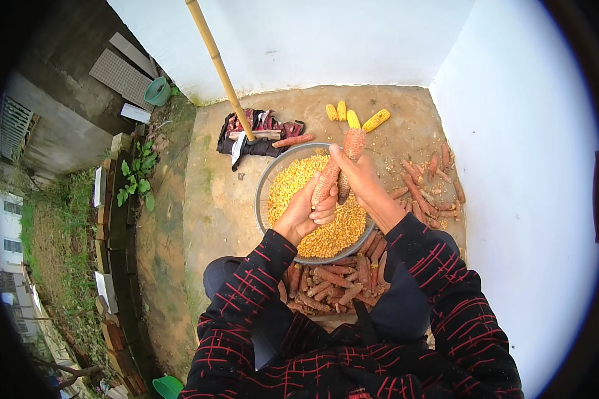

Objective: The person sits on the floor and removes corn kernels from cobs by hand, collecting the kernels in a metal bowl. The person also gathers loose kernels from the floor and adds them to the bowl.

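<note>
Over a round grey basket (261,215) of loose yellow corn kernels (293,180), my left hand (307,207) grips a reddish corn cob (325,184). My right hand (359,174) holds another cob (354,143), pressed against the first, its thumb near the upper end of the left-hand cob. Few or no kernels show on either cob. Beyond the basket, several yellow ears of corn (376,120) lie on the concrete floor. Below the basket, between my knees, is a heap of bare cobs (329,284).
More bare cobs (419,192) lie scattered near the white wall (519,164) at right. Behind the basket, a bamboo pole (219,65) stands over a dark red cloth (292,129) with a cob beside it. A low brick edging (115,259) runs along the left.
</note>
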Demonstrator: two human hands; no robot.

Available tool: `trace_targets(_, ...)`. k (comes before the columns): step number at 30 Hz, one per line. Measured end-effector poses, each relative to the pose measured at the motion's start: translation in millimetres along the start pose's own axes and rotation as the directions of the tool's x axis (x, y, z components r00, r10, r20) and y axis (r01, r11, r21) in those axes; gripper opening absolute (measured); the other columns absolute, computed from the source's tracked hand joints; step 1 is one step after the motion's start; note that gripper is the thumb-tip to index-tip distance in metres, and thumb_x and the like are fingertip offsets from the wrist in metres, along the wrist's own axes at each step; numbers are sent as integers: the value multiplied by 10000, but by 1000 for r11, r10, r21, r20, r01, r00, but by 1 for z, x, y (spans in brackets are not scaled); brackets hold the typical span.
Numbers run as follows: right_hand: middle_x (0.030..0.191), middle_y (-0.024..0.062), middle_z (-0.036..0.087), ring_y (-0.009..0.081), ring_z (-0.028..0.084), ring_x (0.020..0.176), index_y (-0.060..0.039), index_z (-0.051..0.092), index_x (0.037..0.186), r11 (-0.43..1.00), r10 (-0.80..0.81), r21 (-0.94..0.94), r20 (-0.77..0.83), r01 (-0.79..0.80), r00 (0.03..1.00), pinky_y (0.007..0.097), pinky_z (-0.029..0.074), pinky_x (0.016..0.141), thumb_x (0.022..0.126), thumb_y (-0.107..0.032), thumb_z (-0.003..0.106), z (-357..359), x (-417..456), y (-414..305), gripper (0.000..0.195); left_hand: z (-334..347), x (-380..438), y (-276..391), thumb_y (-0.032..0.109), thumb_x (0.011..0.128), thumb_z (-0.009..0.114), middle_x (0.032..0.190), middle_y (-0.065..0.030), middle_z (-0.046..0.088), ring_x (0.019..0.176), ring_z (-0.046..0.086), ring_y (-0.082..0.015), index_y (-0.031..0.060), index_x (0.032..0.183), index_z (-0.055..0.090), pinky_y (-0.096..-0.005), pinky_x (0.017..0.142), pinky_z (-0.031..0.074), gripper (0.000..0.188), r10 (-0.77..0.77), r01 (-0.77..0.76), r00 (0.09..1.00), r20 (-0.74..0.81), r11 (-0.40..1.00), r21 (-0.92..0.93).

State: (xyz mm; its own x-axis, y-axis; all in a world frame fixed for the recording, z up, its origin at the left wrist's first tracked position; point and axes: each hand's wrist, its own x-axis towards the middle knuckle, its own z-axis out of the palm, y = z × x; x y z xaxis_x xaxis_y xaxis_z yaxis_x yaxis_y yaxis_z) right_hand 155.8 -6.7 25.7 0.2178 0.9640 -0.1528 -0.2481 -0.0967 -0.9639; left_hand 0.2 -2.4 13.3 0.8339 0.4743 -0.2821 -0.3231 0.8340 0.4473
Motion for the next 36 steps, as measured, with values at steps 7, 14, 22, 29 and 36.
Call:
trace_targets(7, 838, 33, 628, 105, 589, 752, -39, 627, 940, 997, 55, -60, 49, -52, 997, 269, 465, 673, 922, -387, 625, -5, 2, -8, 349, 9, 2, 0, 470, 1018, 341, 642, -11, 495, 505, 434, -106, 40, 976, 561, -249, 466, 365, 485, 278, -152, 944, -180, 847, 510)
trace_targets(14, 831, 46, 644, 112, 587, 746, -20, 638, 908, 986, 164, 24, 112, -167, 980, 281, 456, 670, 912, -461, 609, -6, -4, -21, 442, 5, 3, 3, 434, 1020, 360, 667, -20, 523, 538, 478, -113, 14, 1029, 586, -270, 494, 397, 477, 290, -196, 933, -214, 907, 373)
trace_targets(22, 682, 6, 579, 83, 524, 628, -26, 618, 783, 967, -24, -253, -37, 14, 999, 280, 413, 554, 911, -433, 616, 2, -5, -6, 426, 10, 4, -2, 464, 996, 423, 601, -24, 483, 451, 432, -113, 56, 925, 538, -251, 421, 348, 430, 275, -172, 944, -184, 884, 435)
trace_targets(29, 640, 9, 577, 80, 528, 607, -5, 628, 775, 981, -56, -183, 29, 60, 998, 292, 421, 541, 890, -406, 653, 11, -11, -18, 418, -10, 1, 7, 466, 989, 435, 639, -13, 517, 470, 443, -114, 78, 958, 551, -252, 445, 350, 406, 75, -76, 997, 18, 995, 65)
trace_targets(36, 828, 11, 631, 93, 580, 735, -27, 652, 934, 983, 120, -150, 68, -108, 990, 265, 451, 627, 871, -381, 683, -9, 3, 1, 361, 9, 8, 8, 430, 976, 505, 700, 7, 559, 599, 519, -110, 113, 940, 575, -252, 568, 408, 327, 362, -313, 791, -493, 932, 182)
